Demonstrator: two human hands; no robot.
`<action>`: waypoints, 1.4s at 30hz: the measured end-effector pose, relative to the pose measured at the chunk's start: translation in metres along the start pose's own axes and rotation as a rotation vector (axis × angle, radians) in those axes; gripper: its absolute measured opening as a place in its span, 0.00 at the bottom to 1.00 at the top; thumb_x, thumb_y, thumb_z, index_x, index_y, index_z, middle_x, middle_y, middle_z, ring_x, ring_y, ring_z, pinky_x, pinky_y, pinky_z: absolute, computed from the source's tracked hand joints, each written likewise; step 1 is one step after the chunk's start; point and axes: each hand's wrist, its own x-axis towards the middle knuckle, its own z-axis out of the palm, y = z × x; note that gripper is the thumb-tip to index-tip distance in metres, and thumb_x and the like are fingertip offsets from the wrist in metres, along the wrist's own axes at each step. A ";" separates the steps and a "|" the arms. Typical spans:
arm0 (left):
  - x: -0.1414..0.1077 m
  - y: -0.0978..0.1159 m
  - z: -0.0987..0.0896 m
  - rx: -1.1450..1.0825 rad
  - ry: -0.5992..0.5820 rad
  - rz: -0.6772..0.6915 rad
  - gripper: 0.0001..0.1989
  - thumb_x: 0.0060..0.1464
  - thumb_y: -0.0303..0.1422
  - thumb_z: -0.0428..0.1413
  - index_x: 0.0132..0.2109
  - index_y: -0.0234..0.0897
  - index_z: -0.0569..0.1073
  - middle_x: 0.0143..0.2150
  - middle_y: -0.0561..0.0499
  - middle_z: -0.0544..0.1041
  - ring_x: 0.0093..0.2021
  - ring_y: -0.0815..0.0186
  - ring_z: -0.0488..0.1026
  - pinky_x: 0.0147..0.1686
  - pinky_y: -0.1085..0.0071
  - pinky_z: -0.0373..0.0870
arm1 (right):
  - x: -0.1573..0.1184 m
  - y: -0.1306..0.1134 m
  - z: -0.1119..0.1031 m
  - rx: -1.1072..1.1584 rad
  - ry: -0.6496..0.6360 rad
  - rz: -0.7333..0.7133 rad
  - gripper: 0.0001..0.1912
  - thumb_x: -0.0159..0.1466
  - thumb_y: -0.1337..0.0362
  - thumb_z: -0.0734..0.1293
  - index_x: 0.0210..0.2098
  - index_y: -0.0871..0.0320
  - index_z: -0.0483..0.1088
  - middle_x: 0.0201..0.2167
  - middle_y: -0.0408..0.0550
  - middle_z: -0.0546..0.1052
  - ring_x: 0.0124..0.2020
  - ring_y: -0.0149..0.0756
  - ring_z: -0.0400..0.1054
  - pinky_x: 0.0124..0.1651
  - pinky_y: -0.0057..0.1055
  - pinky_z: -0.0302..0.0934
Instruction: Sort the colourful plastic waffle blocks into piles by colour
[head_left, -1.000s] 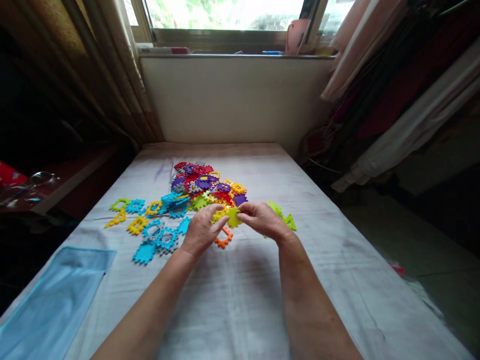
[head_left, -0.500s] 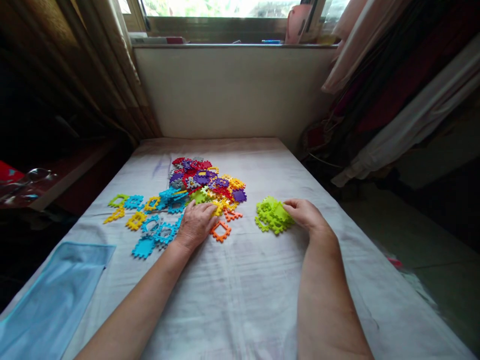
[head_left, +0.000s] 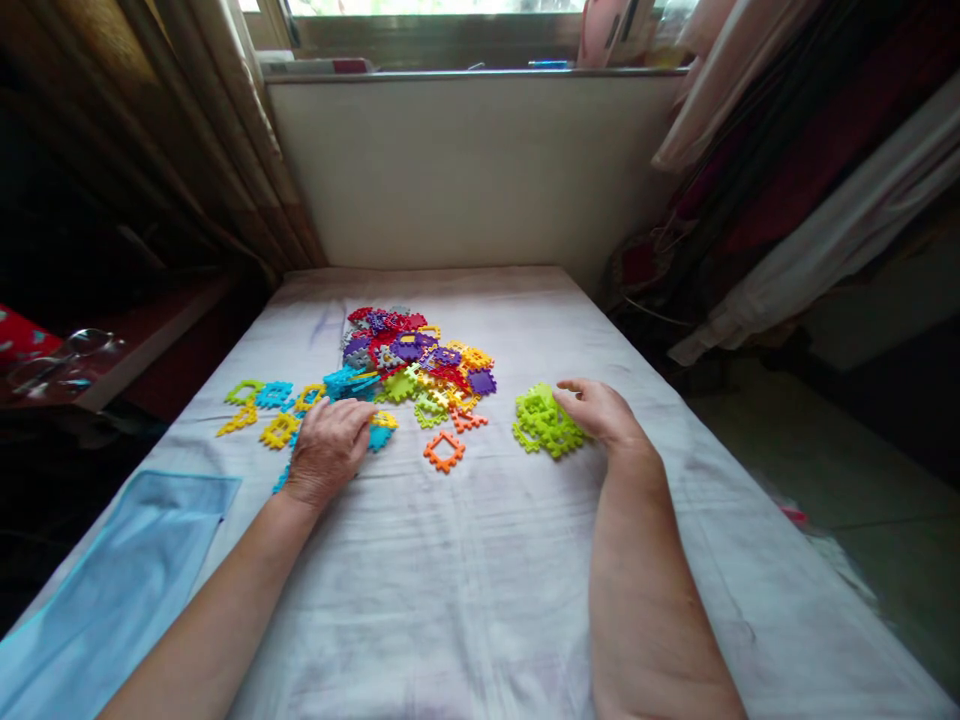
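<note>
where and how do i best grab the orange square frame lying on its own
Best pinch the near bar of the orange square frame from the near side, one fingertip in the hole: it looks flat, its middle is open, and bare sheet lies in front.

The main pile of pieces (head_left: 411,348) lies on the sheet (head_left: 465,580), with the smaller pile (head_left: 547,422) to its right. The cloth (head_left: 127,550) lies at near left; behind the sheet stands the wall (head_left: 465,170), below the window (head_left: 442,40).

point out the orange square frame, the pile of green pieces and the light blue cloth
orange square frame (head_left: 432,453): head view, its left side
pile of green pieces (head_left: 551,425): head view, its middle
light blue cloth (head_left: 127,560): head view, its middle
</note>
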 end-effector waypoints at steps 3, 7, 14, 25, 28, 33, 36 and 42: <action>-0.003 0.007 -0.003 -0.072 -0.041 -0.015 0.17 0.59 0.35 0.49 0.52 0.43 0.75 0.53 0.47 0.79 0.56 0.56 0.73 0.62 0.51 0.59 | 0.000 0.000 0.000 0.028 0.056 0.000 0.22 0.65 0.55 0.63 0.53 0.55 0.76 0.46 0.53 0.81 0.47 0.43 0.75 0.49 0.33 0.65; 0.010 0.027 0.002 -0.129 -0.096 0.003 0.17 0.60 0.38 0.49 0.53 0.45 0.75 0.55 0.47 0.78 0.58 0.57 0.72 0.63 0.50 0.58 | 0.001 -0.002 0.001 0.057 0.086 0.002 0.21 0.64 0.54 0.63 0.52 0.54 0.77 0.43 0.52 0.82 0.45 0.42 0.76 0.48 0.33 0.66; 0.048 0.045 0.033 0.017 -0.183 0.073 0.14 0.56 0.32 0.54 0.48 0.44 0.79 0.58 0.44 0.75 0.60 0.52 0.67 0.63 0.47 0.55 | 0.001 -0.005 0.001 0.059 0.085 -0.019 0.20 0.64 0.54 0.63 0.50 0.54 0.78 0.41 0.51 0.82 0.44 0.42 0.76 0.48 0.33 0.66; 0.057 0.037 0.029 -0.001 -0.212 0.215 0.07 0.57 0.33 0.54 0.37 0.41 0.78 0.56 0.42 0.75 0.57 0.52 0.69 0.59 0.49 0.61 | -0.001 -0.009 -0.001 0.069 0.090 -0.030 0.21 0.65 0.55 0.63 0.52 0.55 0.77 0.43 0.51 0.82 0.44 0.41 0.75 0.49 0.33 0.66; 0.045 0.024 0.022 -0.073 -0.240 0.189 0.06 0.57 0.34 0.54 0.37 0.42 0.76 0.58 0.44 0.74 0.59 0.54 0.68 0.61 0.50 0.60 | -0.001 -0.011 -0.001 0.099 0.116 -0.057 0.20 0.64 0.55 0.63 0.51 0.55 0.78 0.43 0.50 0.82 0.43 0.40 0.75 0.49 0.32 0.66; 0.031 0.014 0.006 -0.183 -0.266 0.158 0.09 0.59 0.38 0.52 0.40 0.42 0.76 0.59 0.45 0.73 0.60 0.57 0.68 0.61 0.53 0.63 | -0.004 -0.028 0.001 0.176 0.046 -0.132 0.16 0.65 0.57 0.63 0.45 0.53 0.79 0.41 0.47 0.83 0.43 0.38 0.76 0.46 0.29 0.66; 0.031 0.030 0.001 -0.230 -0.211 0.200 0.09 0.60 0.38 0.52 0.41 0.42 0.75 0.58 0.45 0.74 0.60 0.57 0.69 0.60 0.54 0.65 | -0.010 -0.048 0.009 0.339 -0.113 -0.230 0.13 0.66 0.60 0.63 0.39 0.56 0.79 0.37 0.47 0.83 0.38 0.35 0.76 0.40 0.25 0.66; 0.035 0.072 0.011 -0.261 -0.121 0.247 0.08 0.62 0.36 0.53 0.44 0.42 0.75 0.58 0.45 0.74 0.58 0.57 0.70 0.58 0.56 0.66 | -0.029 -0.086 0.019 0.687 -0.470 -0.250 0.13 0.66 0.64 0.66 0.49 0.58 0.73 0.32 0.45 0.81 0.27 0.27 0.73 0.26 0.18 0.62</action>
